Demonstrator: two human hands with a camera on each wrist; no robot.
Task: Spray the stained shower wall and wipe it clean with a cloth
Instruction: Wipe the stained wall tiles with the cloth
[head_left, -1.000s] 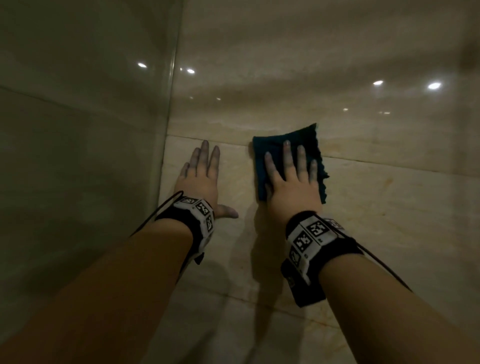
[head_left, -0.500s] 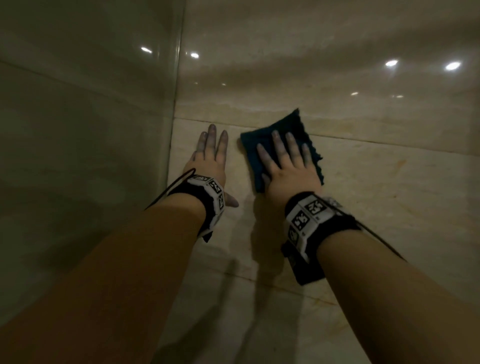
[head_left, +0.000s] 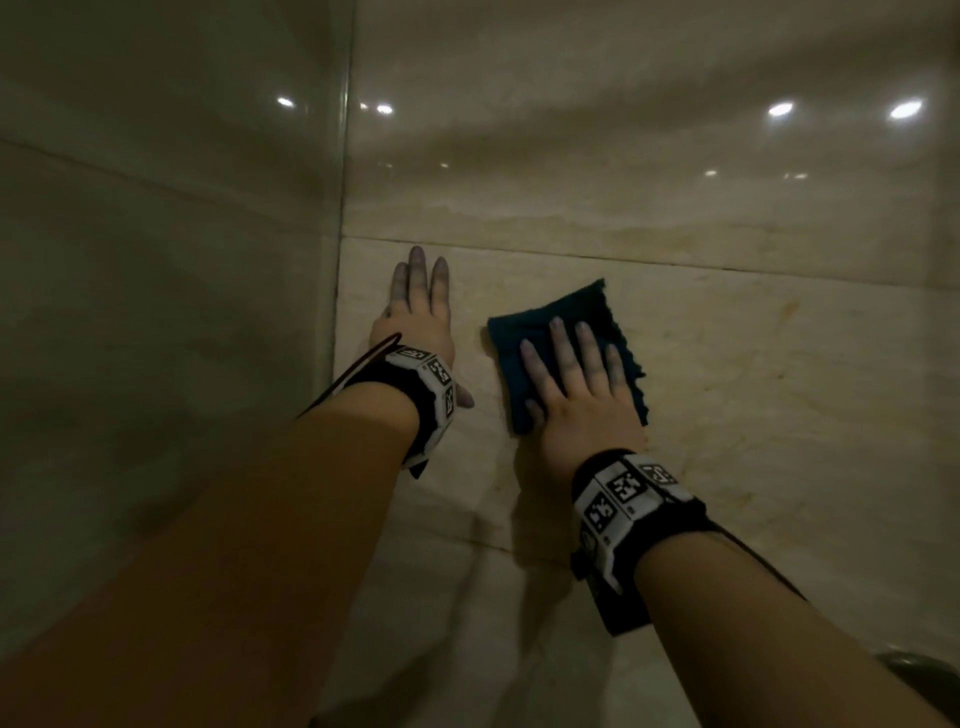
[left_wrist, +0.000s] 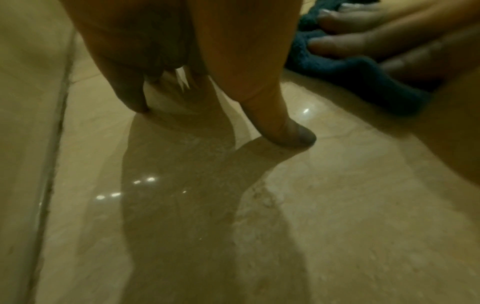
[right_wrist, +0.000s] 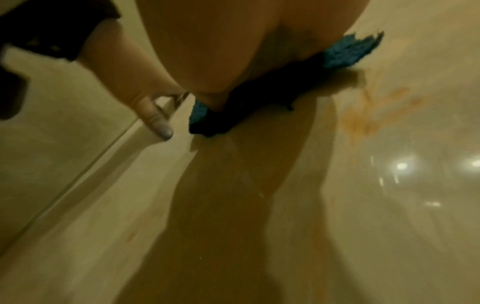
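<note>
A folded dark teal cloth (head_left: 563, 332) lies flat against the beige marble shower wall (head_left: 779, 389). My right hand (head_left: 576, 384) presses it to the tile with straight, spread fingers. In the right wrist view the cloth (right_wrist: 345, 53) sticks out from under the palm, and an orange-brown stain (right_wrist: 369, 115) marks the tile just beside it. My left hand (head_left: 418, 317) rests flat on the wall to the left of the cloth, fingers straight, thumb out. The left wrist view shows its thumb (left_wrist: 283, 127) on the tile and the cloth (left_wrist: 363, 82) at the upper right. No spray bottle is in view.
A glass panel or side wall (head_left: 156, 364) meets the tiled wall at a vertical corner (head_left: 337, 312) just left of my left hand. A horizontal grout line (head_left: 623, 260) runs above both hands. A dark rounded fixture (head_left: 914, 670) shows at the bottom right.
My right hand has slid the cloth down and to the right, away from the grout line. The left hand stays flat on the wall near the corner.
</note>
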